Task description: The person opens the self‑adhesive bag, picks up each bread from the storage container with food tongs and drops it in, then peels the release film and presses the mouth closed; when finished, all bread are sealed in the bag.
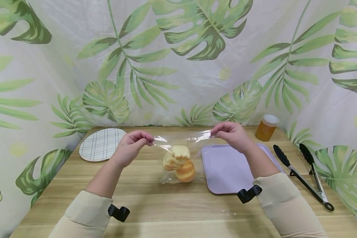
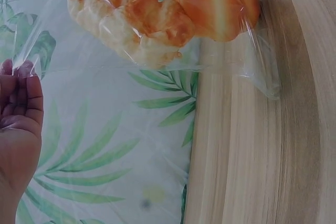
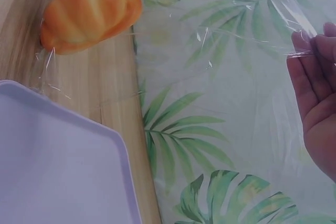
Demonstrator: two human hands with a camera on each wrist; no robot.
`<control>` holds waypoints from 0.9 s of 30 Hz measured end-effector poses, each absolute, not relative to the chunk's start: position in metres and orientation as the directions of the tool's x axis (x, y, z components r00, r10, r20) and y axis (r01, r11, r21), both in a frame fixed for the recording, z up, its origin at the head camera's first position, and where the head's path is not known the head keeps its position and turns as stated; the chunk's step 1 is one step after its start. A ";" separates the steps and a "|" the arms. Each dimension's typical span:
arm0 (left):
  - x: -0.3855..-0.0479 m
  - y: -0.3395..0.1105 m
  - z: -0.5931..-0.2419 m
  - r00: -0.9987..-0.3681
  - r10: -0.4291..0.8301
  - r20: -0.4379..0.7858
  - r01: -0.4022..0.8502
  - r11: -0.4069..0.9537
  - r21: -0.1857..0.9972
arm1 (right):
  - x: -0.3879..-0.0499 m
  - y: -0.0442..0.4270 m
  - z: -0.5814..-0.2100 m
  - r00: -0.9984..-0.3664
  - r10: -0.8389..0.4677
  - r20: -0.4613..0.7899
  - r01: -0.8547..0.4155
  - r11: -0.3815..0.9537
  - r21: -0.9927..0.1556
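Note:
Between my two hands a clear plastic bag (image 1: 193,137) is stretched by its top corners. My left hand (image 1: 130,147) pinches the left corner, and my right hand (image 1: 232,136) pinches the right one. Inside lie a round orange-striped bread roll (image 1: 185,172) and pale, lumpy bread (image 1: 178,155) above it. The left wrist view shows browned, knobbly bread (image 2: 134,19) beside the orange roll (image 2: 218,6) through the film. In the right wrist view the orange roll (image 3: 89,14) shows ridges, and the fingers hold the bag's edge at the right.
A lilac tray (image 1: 226,168) lies partly under my right forearm. Black-tipped tongs (image 1: 306,181) rest at the right, near a lidded jar of amber contents (image 1: 266,128). A checked oval plate (image 1: 102,144) sits at the back left. A small twist tie (image 1: 228,213) lies in front.

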State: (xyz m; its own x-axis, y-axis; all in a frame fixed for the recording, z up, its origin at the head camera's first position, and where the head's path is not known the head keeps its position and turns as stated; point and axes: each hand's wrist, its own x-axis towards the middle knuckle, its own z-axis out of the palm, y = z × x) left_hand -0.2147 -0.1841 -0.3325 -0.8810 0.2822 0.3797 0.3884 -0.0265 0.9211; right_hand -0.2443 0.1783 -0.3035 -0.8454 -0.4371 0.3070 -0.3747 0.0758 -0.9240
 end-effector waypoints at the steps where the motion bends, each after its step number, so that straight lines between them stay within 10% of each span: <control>1: -0.214 -0.184 -0.332 -0.879 0.286 0.383 0.391 -0.030 0.920 | -0.244 0.178 -0.304 -0.847 -0.435 0.306 -0.372 0.074 -0.925; 27: -0.210 -0.170 -0.337 -0.878 0.183 0.443 0.444 -0.034 0.895 | -0.247 0.180 -0.307 -0.872 -0.398 0.283 -0.345 0.091 -0.934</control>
State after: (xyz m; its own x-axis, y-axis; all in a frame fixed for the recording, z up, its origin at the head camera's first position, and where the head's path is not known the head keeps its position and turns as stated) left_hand -0.2098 -0.1697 -0.3367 -0.8778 0.1830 0.4426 0.4443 -0.0339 0.8952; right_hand -0.2468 0.1798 -0.3065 -0.8724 -0.3981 0.2835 -0.3450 0.0910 -0.9342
